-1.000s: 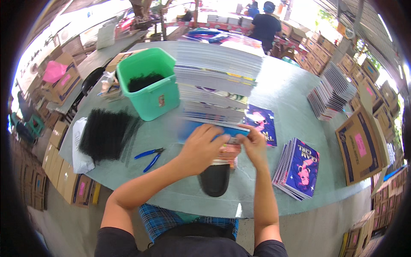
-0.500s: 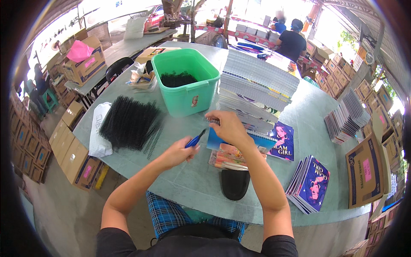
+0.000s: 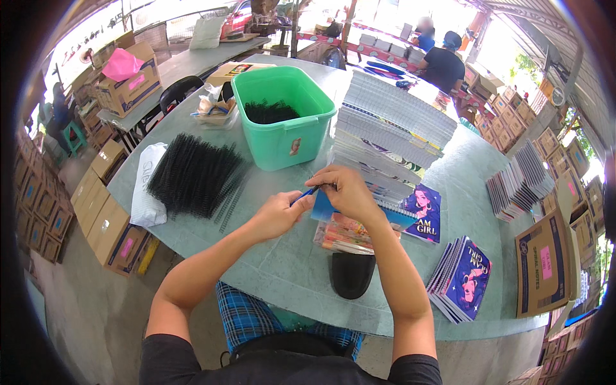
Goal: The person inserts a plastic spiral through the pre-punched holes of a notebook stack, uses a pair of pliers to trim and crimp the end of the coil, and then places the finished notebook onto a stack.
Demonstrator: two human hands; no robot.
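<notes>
Head view: the left hand (image 3: 277, 215) has its fingers (image 3: 300, 204) closed round blue-handled pliers (image 3: 304, 194), whose tip meets the right hand (image 3: 343, 190). That hand's fingers (image 3: 323, 181) are curled tight on the spine edge of a blue-covered notebook (image 3: 359, 215), which lies on the bench (image 3: 282, 269) just before the person, atop a colourful loose stack. Whether a coil is already threaded there I cannot tell. Judging by the piles, the work looks partly done: finished spiral notebooks (image 3: 461, 277) sit to the right, while a tall pile of unbound books (image 3: 388, 131), a heap of black wire coils (image 3: 192, 173) and more coils in the green tub (image 3: 282, 115) remain. Both forearms come in from the lower edge, elbows bent, wrists converging over the notebook's top edge
</notes>
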